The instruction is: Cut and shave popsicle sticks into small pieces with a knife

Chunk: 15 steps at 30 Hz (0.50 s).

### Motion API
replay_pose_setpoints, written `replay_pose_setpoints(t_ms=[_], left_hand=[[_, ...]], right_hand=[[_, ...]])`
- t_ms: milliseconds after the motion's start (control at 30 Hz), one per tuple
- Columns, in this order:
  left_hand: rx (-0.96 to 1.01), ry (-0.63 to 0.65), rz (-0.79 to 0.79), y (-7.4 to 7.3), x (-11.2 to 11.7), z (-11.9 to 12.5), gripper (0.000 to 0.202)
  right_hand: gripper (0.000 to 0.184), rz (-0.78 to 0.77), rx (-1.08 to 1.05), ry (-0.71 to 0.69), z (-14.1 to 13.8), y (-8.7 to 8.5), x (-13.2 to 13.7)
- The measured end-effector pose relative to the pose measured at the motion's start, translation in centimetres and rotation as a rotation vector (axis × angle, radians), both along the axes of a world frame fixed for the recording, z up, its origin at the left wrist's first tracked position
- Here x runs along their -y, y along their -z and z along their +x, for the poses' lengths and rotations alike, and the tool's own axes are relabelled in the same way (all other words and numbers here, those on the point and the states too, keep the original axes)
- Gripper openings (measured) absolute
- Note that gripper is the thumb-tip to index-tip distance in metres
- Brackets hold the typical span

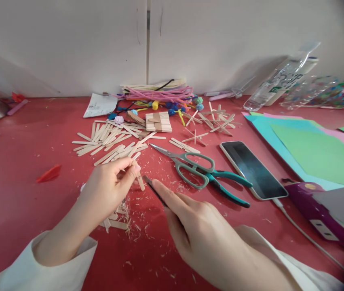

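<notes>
A: How do the hands stand?
B: The left hand [111, 182] is closed, thumb pressed to fingers, pinching one wooden stick [141, 184]. The right hand [193, 226] is wrapped round one slim dark tool [153, 190], forefinger laid along it.
A: Where's that stick, taking the scissors [186, 159] as our landmark?
B: Just left of their handles, above the red tabletop [26, 161].
A: And its direction?
B: The free end points back toward the wearer, leaning slightly right; the long axis slopes that way too. The tool's tip aims away and leftward at it. I can't tell whether they touch.
A: Count the rest.
B: One pair of scissors, and one teal-handled tool [229, 186] against their handles. One phone [253, 169] right of them, with one white cable [308, 238] plugged in. Beyond their blades, one banded bundle of sticks [165, 122]. The loose sticks [105, 139], left of and beyond the blade tip, overlap too much for a sure count. Pale shavings [134, 220] are scattered left of the handles, more than I can number.
A: Any writing?
B: A clear bottle [275, 83], beyond the scissors and to the right, shows bold dark letters, only partly legible, and a green mark. One white paper slip [100, 106], beyond the scissors and to the left, has print too small to read.
</notes>
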State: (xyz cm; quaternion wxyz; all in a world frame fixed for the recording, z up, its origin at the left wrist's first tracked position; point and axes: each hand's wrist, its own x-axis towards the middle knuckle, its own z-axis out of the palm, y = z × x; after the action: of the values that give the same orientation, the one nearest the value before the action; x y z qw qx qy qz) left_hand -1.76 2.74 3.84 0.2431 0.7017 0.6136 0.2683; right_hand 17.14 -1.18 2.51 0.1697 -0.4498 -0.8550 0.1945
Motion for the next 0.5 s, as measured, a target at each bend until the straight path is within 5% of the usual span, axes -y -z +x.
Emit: replay_pose_setpoints(t_ms=[500], left_hand=[[-0.03, 0.068, -0.173, 0.9, 0.2, 0.2, 0.007]], right_hand=[[0.059, -0.013, -0.012, 0.003, 0.3, -0.1, 0.0]])
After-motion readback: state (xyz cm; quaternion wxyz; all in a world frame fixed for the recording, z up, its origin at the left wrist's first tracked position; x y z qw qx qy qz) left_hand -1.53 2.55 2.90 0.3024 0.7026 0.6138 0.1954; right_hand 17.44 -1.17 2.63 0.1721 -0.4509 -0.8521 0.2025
